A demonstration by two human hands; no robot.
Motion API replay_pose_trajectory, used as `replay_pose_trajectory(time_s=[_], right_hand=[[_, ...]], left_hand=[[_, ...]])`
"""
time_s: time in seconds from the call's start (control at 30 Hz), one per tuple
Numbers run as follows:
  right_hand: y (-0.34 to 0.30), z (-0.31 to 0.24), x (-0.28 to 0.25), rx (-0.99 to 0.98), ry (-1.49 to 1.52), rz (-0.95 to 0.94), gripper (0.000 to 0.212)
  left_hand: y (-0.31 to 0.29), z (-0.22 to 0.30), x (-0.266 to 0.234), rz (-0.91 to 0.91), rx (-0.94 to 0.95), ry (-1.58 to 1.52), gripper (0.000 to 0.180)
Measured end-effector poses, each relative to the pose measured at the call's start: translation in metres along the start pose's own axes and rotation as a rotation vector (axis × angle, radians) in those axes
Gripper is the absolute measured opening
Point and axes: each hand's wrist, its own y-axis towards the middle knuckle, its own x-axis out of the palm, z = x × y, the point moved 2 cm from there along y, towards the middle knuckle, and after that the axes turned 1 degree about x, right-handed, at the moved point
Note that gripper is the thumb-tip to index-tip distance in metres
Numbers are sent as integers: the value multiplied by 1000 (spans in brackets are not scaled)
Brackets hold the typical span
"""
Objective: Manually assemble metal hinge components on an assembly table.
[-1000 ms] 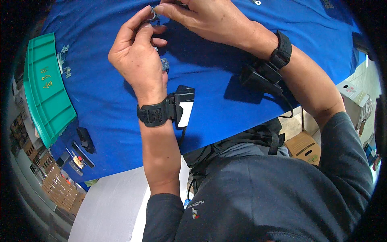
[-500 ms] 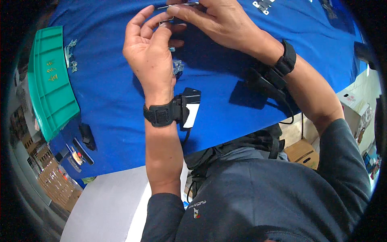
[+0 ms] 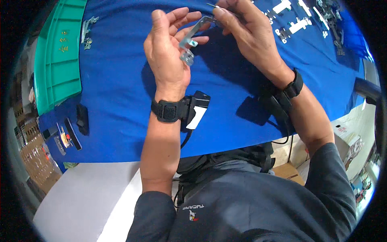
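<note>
A bent, shiny metal bracket hangs slantwise between my hands, with a small hinge-like end at its lower left. My right hand pinches the bracket's upper end between thumb and fingers; part of that end is hidden by them. A thin pointed tip also sticks out near the right thumb, too small to name. My left hand is open, palm turned toward the bracket, its thumb raised and fingers spread behind the metal. I cannot tell whether the bracket touches the left palm.
A green plastic tray stands at the left on the blue cloth, with a metal piece beside it. Several metal parts lie at the far right. Small tools rest near the left front edge. Both wrists carry strapped black devices with cables.
My left hand has let go of the bracket and opened, its thumb swinging up and away. The bracket now shows more fully, held by the right hand. The view has shifted.
</note>
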Motion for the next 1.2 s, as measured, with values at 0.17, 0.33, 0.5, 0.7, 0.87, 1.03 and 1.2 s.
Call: replay_pose_trajectory(time_s=[0.17,0.33,0.5,0.7,0.87,1.03,1.2], right_hand=[[1,0,1,148,-87,97,13],[-1,1,-1,144,-177,135,22],[-4,-2,2,193,-142,-52,20],[-4,2,9,122,-204,-87,19],[-3,-7,8,121,-297,-121,19],[1,-8,1,-134,-518,53,16],[-1,-7,-3,-187,-588,51,14]], left_hand=[[-1,-4,-5,-147,59,-393,58],[-4,-5,3,-2,86,-226,58],[-4,-2,15,38,167,-133,52],[-10,5,32,258,203,-400,42],[0,-8,0,7,212,-130,39],[1,-6,1,17,108,-94,31],[-6,-4,3,88,-29,6,27]])
